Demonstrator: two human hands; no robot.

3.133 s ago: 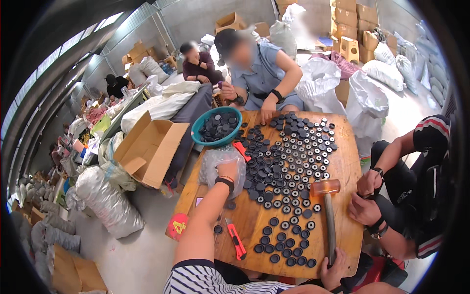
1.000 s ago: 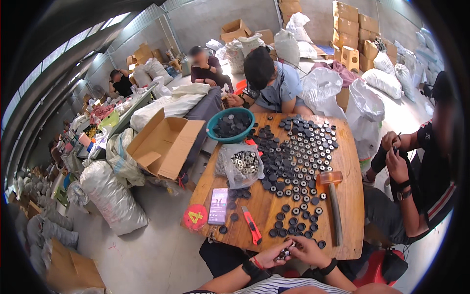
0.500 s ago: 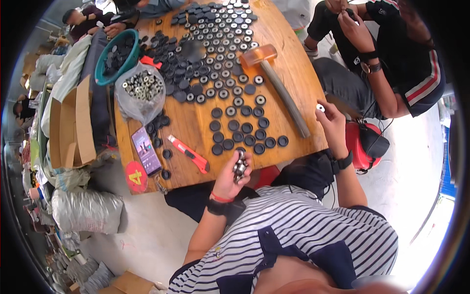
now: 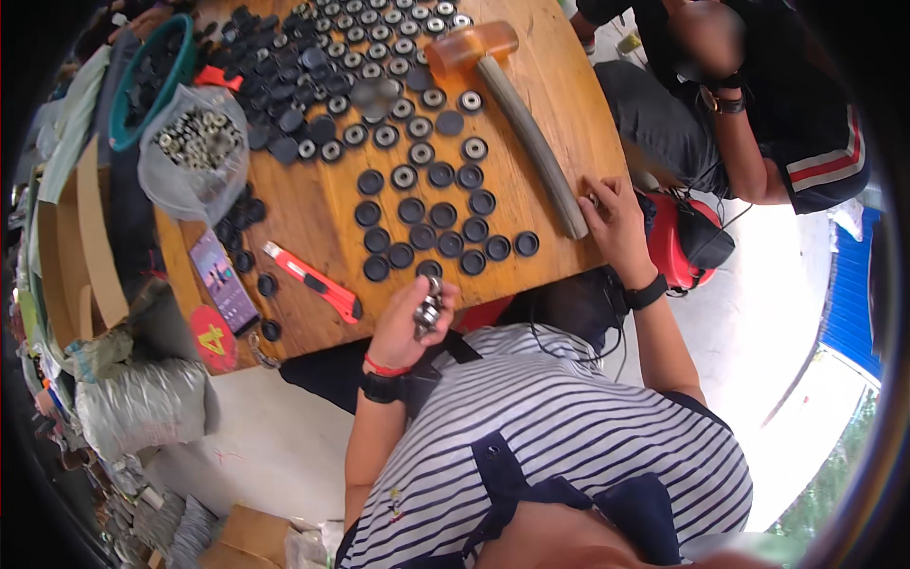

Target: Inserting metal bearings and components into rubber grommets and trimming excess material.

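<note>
My left hand (image 4: 403,327) is curled around several shiny metal bearings (image 4: 429,313), at the table's front edge. My right hand (image 4: 616,228) is beside the lower end of a mallet's handle (image 4: 536,142), its fingers pinching a small metal bearing (image 4: 594,199). Between the hands lies a loose group of round black caps (image 4: 410,211) with hollow centres. Farther back are many caps with metal bearings (image 4: 474,149) seated in their middles. The mallet's amber head (image 4: 472,49) rests on the table.
A clear plastic bag of metal bearings (image 4: 194,142) stands at the left, near a teal basket (image 4: 118,133) of black caps. A phone (image 4: 225,280), red utility knife (image 4: 313,282) and red tag (image 4: 213,339) lie front left. A co-worker's arm (image 4: 749,161) is at the right.
My right hand has moved left and down to the mallet handle's end, still with the bearing. The view has shifted, so the table's things appear farther left and higher. My left hand still holds the bearings.
</note>
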